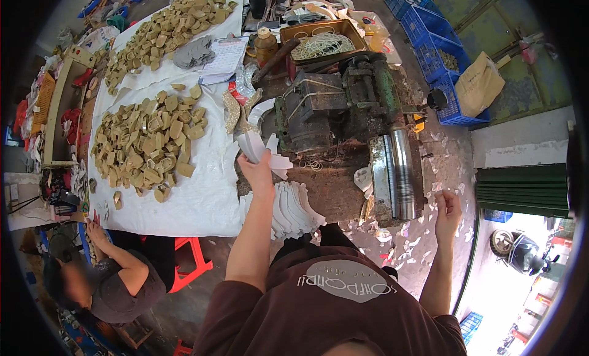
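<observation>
My left hand [257, 173] is closed around a few white curved strips [256, 149] at the near edge of the workbench. Just below that hand, a row of overlapping white curved pieces [288, 210] lies by the bench's front edge. My right hand [448, 210] is held out past the right end of the machine, over the floor. Its fingers are curled in, and whatever they hold, if anything, is too small to make out. Between my hands stands an old machine [325, 111] with a shiny metal roller [402, 175].
Heaps of olive-coloured blocks [147, 138] cover a white sheet [202, 215] on the left. A metal tray of string [322, 44] sits behind the machine. Blue crates [454, 101] stand at right. Scraps litter the floor [399, 258]. Another person [126, 276] sits at lower left beside a red stool [191, 264].
</observation>
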A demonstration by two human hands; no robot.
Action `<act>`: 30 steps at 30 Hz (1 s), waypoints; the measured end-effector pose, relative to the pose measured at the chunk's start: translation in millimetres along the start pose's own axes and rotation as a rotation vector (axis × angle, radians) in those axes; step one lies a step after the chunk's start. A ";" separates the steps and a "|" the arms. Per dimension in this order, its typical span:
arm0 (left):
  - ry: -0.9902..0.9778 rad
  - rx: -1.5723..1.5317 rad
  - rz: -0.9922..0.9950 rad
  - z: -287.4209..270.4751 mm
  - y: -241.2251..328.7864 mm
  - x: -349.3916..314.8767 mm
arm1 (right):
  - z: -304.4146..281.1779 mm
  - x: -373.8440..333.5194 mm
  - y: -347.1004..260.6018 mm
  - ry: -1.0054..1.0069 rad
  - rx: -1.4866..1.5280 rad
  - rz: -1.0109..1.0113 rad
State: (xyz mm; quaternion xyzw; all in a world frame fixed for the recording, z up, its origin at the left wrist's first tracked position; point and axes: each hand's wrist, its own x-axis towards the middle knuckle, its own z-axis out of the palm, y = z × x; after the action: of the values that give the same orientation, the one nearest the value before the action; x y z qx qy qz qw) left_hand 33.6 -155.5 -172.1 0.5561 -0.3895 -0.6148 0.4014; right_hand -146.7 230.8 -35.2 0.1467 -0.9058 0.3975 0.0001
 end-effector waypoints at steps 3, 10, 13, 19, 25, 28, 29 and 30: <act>-0.284 0.175 0.201 -9.1 54.0 -39.3 | 10.6 3.3 -53.9 -0.015 0.112 -0.079; -1.032 0.856 1.051 -10.3 146.4 -123.8 | 61.9 -12.4 -195.7 -0.606 -0.060 -0.860; -1.064 0.663 0.918 -8.3 151.4 -136.9 | 86.7 -13.6 -179.9 -0.559 -0.065 -0.925; -0.683 0.189 0.424 -11.4 128.8 -137.7 | 82.1 -14.1 -166.5 -0.263 0.137 -0.683; -1.069 -0.753 -0.486 5.7 108.4 -162.9 | 90.1 -33.5 -158.0 -0.220 0.090 -0.852; -0.985 -0.703 -0.502 11.2 111.1 -158.3 | 77.3 -35.5 -168.5 -0.309 0.063 -0.913; -0.959 -0.630 -0.504 10.7 112.1 -156.6 | 71.0 -33.2 -170.1 -0.351 0.076 -0.915; -0.958 -0.602 -0.451 10.3 115.6 -156.3 | 65.7 -30.4 -170.2 -0.392 0.088 -0.917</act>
State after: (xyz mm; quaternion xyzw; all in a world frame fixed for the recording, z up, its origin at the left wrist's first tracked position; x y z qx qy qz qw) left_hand 39.6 -53.6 -6.3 0.1484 -0.2083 -0.9497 0.1808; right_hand -64.7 82.4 38.9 0.6018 -0.7132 0.3593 -0.0017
